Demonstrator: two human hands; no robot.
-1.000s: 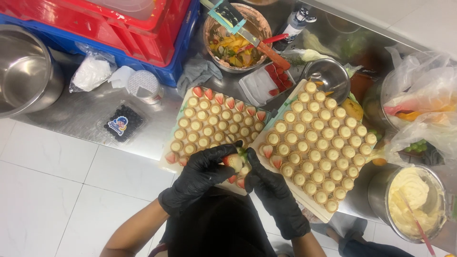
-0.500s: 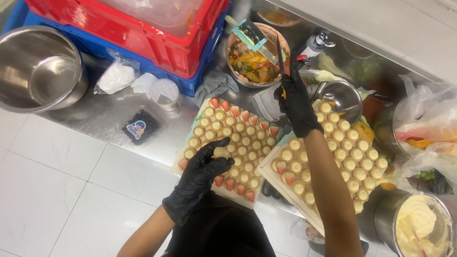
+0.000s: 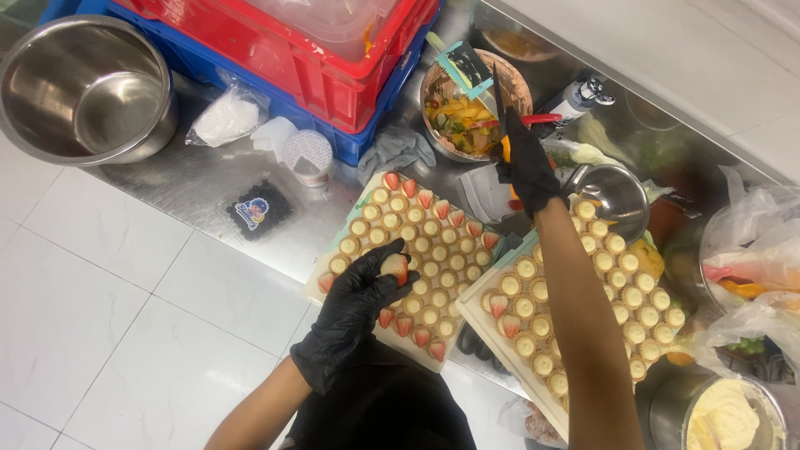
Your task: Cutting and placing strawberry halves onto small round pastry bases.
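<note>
From the head camera, my left hand (image 3: pixel 354 304) in a black glove grasps one small tart (image 3: pixel 392 267) with a strawberry slice over the left tray (image 3: pixel 321 287) by the table's near edge. My right hand (image 3: pixel 525 167) is clenched on a knife (image 3: pixel 498 90) at the fruit bowl (image 3: pixel 442 79), further back. Strawberry slices top only the edge rows; most round, pale cream-filled shells, and nearly all of the right tray (image 3: pixel 475 312), remain bare.
</note>
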